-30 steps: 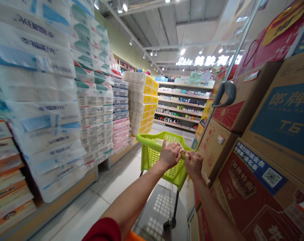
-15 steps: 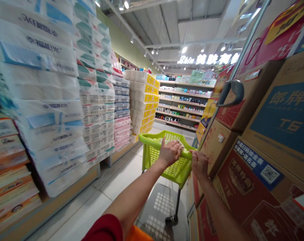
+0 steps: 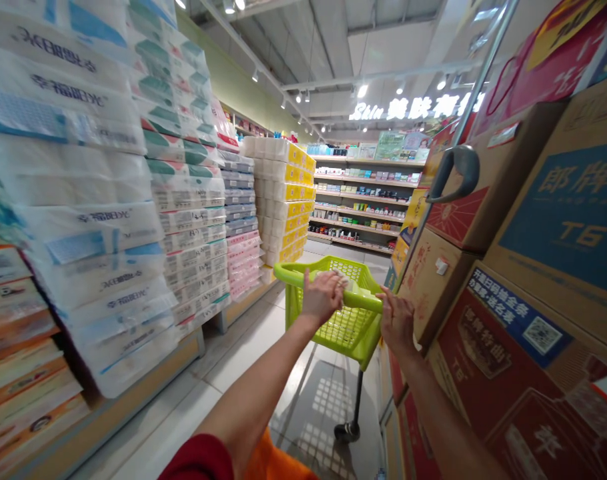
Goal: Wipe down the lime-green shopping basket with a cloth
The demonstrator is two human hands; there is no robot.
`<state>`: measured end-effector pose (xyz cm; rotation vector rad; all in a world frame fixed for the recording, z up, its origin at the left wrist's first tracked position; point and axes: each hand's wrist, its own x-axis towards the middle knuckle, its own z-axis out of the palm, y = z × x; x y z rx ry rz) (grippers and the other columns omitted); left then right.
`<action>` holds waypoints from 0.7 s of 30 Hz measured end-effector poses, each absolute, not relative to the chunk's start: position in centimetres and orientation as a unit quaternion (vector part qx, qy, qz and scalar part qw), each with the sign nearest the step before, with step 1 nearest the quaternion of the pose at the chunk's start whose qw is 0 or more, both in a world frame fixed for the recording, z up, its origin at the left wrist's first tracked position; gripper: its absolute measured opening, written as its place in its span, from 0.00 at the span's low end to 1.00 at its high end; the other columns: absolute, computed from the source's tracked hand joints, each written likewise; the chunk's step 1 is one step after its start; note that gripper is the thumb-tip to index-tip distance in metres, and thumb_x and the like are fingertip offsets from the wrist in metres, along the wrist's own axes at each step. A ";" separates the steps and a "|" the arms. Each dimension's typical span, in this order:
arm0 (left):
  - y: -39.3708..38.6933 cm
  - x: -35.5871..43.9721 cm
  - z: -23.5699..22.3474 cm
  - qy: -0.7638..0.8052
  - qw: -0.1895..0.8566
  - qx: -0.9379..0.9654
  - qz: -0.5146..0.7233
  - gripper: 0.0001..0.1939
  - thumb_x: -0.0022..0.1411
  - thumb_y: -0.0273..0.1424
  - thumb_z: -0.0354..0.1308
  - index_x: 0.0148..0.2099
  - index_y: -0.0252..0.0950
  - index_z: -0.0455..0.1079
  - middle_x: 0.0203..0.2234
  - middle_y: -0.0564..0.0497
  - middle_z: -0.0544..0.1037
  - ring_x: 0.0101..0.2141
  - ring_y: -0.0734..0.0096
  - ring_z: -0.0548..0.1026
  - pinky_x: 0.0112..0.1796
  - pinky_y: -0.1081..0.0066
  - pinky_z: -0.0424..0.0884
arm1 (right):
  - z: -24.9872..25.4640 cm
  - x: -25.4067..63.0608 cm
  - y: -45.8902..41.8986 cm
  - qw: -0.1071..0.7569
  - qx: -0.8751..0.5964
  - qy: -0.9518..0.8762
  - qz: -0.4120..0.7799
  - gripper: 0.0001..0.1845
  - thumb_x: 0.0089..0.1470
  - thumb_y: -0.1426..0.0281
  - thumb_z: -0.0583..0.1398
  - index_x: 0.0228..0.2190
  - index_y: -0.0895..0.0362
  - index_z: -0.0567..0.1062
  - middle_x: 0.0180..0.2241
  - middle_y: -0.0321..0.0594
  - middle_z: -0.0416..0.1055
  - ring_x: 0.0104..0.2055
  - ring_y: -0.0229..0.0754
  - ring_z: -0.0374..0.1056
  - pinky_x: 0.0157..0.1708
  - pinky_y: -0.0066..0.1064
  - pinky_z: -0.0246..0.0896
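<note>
A lime-green shopping cart [image 3: 351,330] with a mesh basket stands in front of me. My left hand [image 3: 322,297] is closed over the middle of its handle [image 3: 359,301], with a pale crumpled cloth [image 3: 340,279] under the fingertips. Whether it is fabric or paper I cannot tell. My right hand [image 3: 397,321] grips the handle's right end, fingers curled over the top. Something pale lies inside the basket, mostly hidden behind the handle and my left hand.
Packs of toilet paper [image 3: 93,227] and tissues [image 3: 193,247] are piled high along the left. Cardboard cartons [image 3: 548,207] rise close on the right, beside a grey looped handle [image 3: 456,175]. Shelves of small goods [image 3: 363,193] stand at the aisle's far end. A black caster [image 3: 347,432] carries the cart on tiled floor.
My left hand has slid leftward along the handle, carrying the cloth with it. The right hand keeps its place at the handle's end. The view has shifted slightly.
</note>
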<state>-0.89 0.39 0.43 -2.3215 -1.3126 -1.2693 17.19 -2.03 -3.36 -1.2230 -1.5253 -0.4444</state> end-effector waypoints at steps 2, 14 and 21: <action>0.9 -2.2 0.8 -0.491 0.093 -0.748 -0.436 0.13 0.60 0.33 0.47 0.45 0.41 0.68 0.48 0.49 0.72 0.48 0.63 0.68 0.56 0.46 0.42 | -3.6 16.7 -2.1 0.549 -0.518 -0.625 -0.198 0.18 0.55 0.69 0.44 0.41 0.58 0.70 0.36 0.43 0.74 0.41 0.45 0.67 0.49 0.44 0.49; 0.7 2.2 0.6 -0.383 0.108 -0.823 -0.406 0.13 0.59 0.32 0.47 0.45 0.41 0.67 0.47 0.52 0.73 0.47 0.68 0.69 0.58 0.52 0.42 | -3.6 18.3 -2.1 0.643 -0.511 -0.557 -0.123 0.22 0.57 0.65 0.44 0.51 0.57 0.61 0.43 0.47 0.71 0.39 0.43 0.69 0.42 0.40 0.61; -0.3 5.2 0.4 -0.323 0.121 -0.857 -0.384 0.12 0.60 0.32 0.46 0.43 0.41 0.67 0.46 0.52 0.74 0.47 0.68 0.69 0.58 0.51 0.41 | -3.5 17.7 -1.7 0.666 -0.522 -0.518 -0.127 0.22 0.57 0.63 0.44 0.49 0.58 0.63 0.46 0.49 0.68 0.40 0.43 0.70 0.41 0.38 0.62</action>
